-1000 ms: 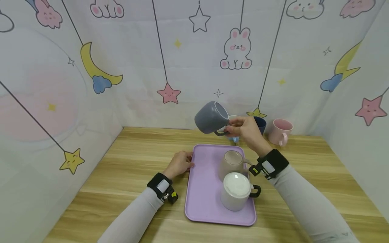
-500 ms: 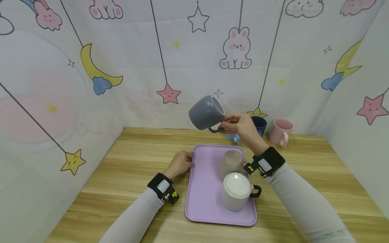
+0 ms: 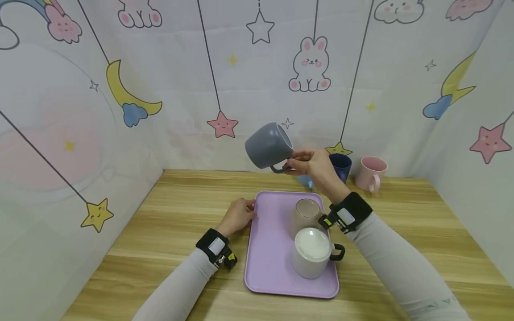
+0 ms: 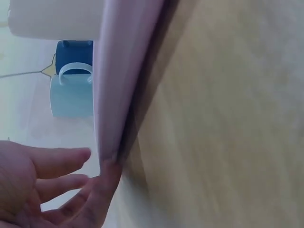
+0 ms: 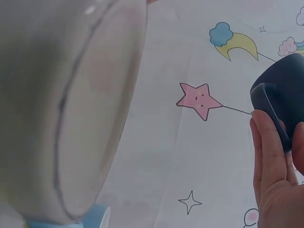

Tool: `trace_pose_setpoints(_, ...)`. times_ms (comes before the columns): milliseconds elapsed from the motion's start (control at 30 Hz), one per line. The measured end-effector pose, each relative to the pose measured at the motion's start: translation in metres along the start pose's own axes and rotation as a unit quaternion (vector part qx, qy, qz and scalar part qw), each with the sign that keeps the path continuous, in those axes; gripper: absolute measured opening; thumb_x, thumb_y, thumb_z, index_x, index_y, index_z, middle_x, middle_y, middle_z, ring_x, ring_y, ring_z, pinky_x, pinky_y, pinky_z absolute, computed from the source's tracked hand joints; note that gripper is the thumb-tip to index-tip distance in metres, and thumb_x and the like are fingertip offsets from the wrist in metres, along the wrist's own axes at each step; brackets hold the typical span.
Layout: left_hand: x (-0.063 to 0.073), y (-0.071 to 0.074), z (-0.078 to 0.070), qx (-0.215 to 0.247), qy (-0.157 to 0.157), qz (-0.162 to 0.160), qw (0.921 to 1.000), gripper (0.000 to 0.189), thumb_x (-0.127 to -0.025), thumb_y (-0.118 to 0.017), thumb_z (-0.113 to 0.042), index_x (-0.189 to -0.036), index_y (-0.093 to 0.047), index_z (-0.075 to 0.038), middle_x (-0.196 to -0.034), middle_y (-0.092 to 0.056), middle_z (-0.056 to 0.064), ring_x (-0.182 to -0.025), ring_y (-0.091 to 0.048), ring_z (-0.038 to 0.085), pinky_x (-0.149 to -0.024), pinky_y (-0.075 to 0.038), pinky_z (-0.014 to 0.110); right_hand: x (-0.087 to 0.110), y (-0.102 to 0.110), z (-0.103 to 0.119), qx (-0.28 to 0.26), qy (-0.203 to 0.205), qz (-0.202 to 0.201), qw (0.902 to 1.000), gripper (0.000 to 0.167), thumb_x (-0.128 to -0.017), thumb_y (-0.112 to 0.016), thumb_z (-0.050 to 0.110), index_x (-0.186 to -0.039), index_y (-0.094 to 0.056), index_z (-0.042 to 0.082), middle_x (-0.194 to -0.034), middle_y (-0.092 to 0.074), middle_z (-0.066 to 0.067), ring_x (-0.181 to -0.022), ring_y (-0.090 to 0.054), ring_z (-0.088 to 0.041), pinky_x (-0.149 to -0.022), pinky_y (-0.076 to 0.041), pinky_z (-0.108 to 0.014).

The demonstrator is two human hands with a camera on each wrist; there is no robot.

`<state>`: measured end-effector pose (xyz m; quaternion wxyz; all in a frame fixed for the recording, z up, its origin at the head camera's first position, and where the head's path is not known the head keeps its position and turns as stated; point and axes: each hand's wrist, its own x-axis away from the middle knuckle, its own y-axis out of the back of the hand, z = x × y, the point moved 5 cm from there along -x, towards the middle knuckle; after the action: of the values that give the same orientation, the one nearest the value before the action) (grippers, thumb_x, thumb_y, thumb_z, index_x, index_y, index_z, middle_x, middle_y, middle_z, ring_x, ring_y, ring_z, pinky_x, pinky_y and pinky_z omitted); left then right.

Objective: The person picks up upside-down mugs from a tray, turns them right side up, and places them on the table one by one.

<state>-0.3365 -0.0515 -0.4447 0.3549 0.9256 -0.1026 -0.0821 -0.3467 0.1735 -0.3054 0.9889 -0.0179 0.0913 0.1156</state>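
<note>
My right hand (image 3: 315, 169) grips a grey mug (image 3: 265, 147) by its handle, up in the air beyond the far end of the purple tray (image 3: 271, 249). The mug is tipped sideways, with its pale-ringed end facing up and right. At the tray's left edge rests my left hand (image 3: 237, 216); in the left wrist view a fingertip (image 4: 110, 171) touches the rim while the other fingers stand apart from it. Two mugs sit upside down along the tray's right side: a beige mug (image 3: 306, 218), partly behind the right wrist strap, and a white mug (image 3: 311, 258) with a black handle.
Along the back of the wooden table (image 3: 184, 196) stand a light blue mug (image 3: 305, 180), mostly hidden by my right hand, a dark blue mug (image 3: 341, 165) and a pink mug (image 3: 371, 174). A printed cloth (image 3: 180, 67) hangs close behind them.
My right hand has carried the grey mug slightly left and up, tilting it a little more. The left hand and the tray have stayed in place.
</note>
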Motion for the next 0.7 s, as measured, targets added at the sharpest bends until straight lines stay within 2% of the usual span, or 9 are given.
trace_pose_setpoints(133,-0.002,0.006,-0.016,-0.014,-0.043,-0.056,0.9974,0.039,-0.099,-0.069,-0.006,-0.136,-0.065,0.005,-0.116,-0.067,0.019,-0.095,-0.065,0.026,-0.073,-0.059,0.033,0.000,-0.004,-0.001,-0.011,0.006,0.003,0.9999,0.018,-0.098,-0.067,-0.007,-0.114,-0.064,-0.013,-0.095,-0.077,-0.013,-0.084,-0.078,-0.022,-0.084,-0.063,-0.044)
trace_pose_setpoints(233,-0.005,0.010,-0.030,0.047,-0.070,-0.079,0.9933,0.038,-0.101,-0.069,-0.012,-0.137,-0.066,0.000,-0.121,-0.067,0.017,-0.102,-0.068,0.028,-0.080,-0.062,0.035,0.000,-0.007,-0.002,-0.015,0.009,0.003,0.9998,0.017,-0.097,-0.067,-0.008,-0.113,-0.065,-0.013,-0.098,-0.076,-0.018,-0.083,-0.078,-0.023,-0.084,-0.063,-0.046)
trace_pose_setpoints(300,-0.006,0.012,-0.040,0.101,-0.088,-0.087,0.9872,0.038,-0.101,-0.069,-0.015,-0.137,-0.067,-0.002,-0.120,-0.068,0.016,-0.101,-0.071,0.028,-0.083,-0.063,0.036,-0.001,-0.009,-0.002,-0.018,0.009,0.004,0.9998,0.017,-0.096,-0.067,-0.009,-0.112,-0.064,-0.013,-0.098,-0.076,-0.019,-0.083,-0.078,-0.023,-0.084,-0.063,-0.046)
trace_pose_setpoints(400,-0.007,0.015,-0.052,0.168,-0.116,-0.103,0.9736,0.037,-0.101,-0.070,-0.017,-0.135,-0.068,-0.001,-0.117,-0.070,0.016,-0.097,-0.074,0.029,-0.084,-0.064,0.037,-0.001,-0.011,-0.003,-0.014,0.007,0.002,0.9999,0.017,-0.096,-0.066,-0.010,-0.113,-0.064,-0.013,-0.095,-0.076,-0.014,-0.083,-0.077,-0.022,-0.084,-0.063,-0.045)
trace_pose_setpoints(533,-0.006,0.016,-0.060,0.204,-0.136,-0.123,0.9616,0.037,-0.101,-0.071,-0.018,-0.133,-0.069,0.001,-0.112,-0.070,0.016,-0.101,-0.073,0.029,-0.085,-0.064,0.034,-0.001,-0.012,-0.003,-0.007,0.002,-0.001,1.0000,0.018,-0.097,-0.066,-0.010,-0.114,-0.064,-0.013,-0.091,-0.076,-0.006,-0.084,-0.077,-0.021,-0.087,-0.061,-0.050)
trace_pose_setpoints(600,-0.006,0.016,-0.062,0.224,-0.137,-0.127,0.9566,0.037,-0.101,-0.071,-0.017,-0.133,-0.069,0.002,-0.113,-0.071,0.016,-0.103,-0.072,0.030,-0.085,-0.063,0.033,-0.001,-0.012,-0.003,-0.004,0.000,-0.002,1.0000,0.019,-0.096,-0.067,-0.009,-0.115,-0.065,-0.013,-0.092,-0.076,-0.007,-0.085,-0.077,-0.021,-0.088,-0.061,-0.051)
trace_pose_setpoints(700,-0.006,0.016,-0.065,0.277,-0.132,-0.118,0.9444,0.037,-0.102,-0.069,-0.014,-0.134,-0.066,0.004,-0.119,-0.070,0.019,-0.106,-0.071,0.032,-0.089,-0.063,0.035,0.000,-0.012,-0.003,0.002,-0.002,-0.003,1.0000,0.019,-0.096,-0.067,-0.008,-0.115,-0.065,-0.012,-0.097,-0.076,-0.013,-0.084,-0.077,-0.022,-0.087,-0.062,-0.049)
